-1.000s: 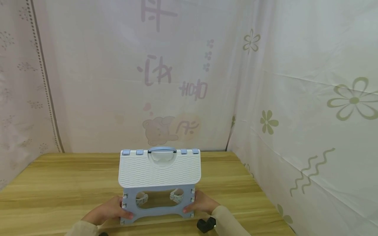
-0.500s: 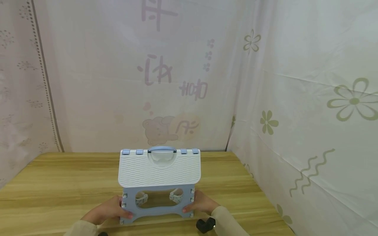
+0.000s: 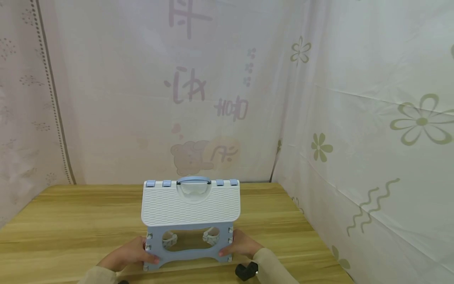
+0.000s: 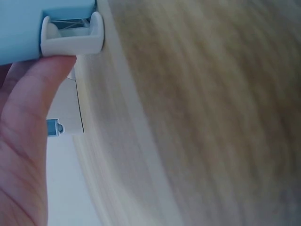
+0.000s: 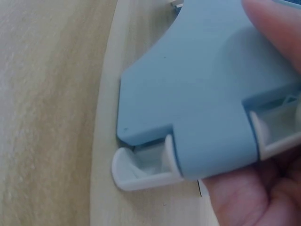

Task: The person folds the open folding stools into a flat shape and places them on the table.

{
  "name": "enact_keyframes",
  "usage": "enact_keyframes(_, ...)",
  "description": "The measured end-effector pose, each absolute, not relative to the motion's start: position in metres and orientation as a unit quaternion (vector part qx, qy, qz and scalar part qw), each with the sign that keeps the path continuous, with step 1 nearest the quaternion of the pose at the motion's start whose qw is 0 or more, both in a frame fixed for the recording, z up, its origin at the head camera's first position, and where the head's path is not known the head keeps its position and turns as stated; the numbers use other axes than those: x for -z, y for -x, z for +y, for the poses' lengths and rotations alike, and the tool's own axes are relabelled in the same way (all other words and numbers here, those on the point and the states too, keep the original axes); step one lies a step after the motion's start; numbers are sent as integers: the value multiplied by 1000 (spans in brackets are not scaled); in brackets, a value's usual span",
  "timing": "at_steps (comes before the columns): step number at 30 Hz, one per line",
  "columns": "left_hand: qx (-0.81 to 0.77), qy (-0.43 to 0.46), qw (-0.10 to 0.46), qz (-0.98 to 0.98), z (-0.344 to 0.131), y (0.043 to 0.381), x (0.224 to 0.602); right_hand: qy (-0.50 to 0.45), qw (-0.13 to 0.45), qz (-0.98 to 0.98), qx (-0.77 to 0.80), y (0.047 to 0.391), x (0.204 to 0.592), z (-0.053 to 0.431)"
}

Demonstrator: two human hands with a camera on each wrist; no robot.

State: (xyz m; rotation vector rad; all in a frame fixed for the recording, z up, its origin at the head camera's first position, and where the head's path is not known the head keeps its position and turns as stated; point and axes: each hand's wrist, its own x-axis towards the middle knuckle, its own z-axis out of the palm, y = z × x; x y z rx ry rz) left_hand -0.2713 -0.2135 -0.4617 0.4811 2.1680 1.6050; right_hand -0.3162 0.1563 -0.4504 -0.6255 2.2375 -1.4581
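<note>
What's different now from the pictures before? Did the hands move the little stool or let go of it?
Nothing I can see has changed. The picture only slid a tiny bit, curtain and all, so probably just the head camera moved. The left hand and right hand still grip the sides of the stool, and it stays in the same spot.

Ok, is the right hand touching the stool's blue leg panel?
Touching: the right wrist view shows the right hand gripping the blue leg panel, its thumb pressed on the front face.
</note>
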Motion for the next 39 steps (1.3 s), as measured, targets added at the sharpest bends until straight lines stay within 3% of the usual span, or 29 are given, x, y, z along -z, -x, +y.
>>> enact_keyframes(39,-563,-193,187,781,-216,275,465,230,203,783,542,319,455,157)
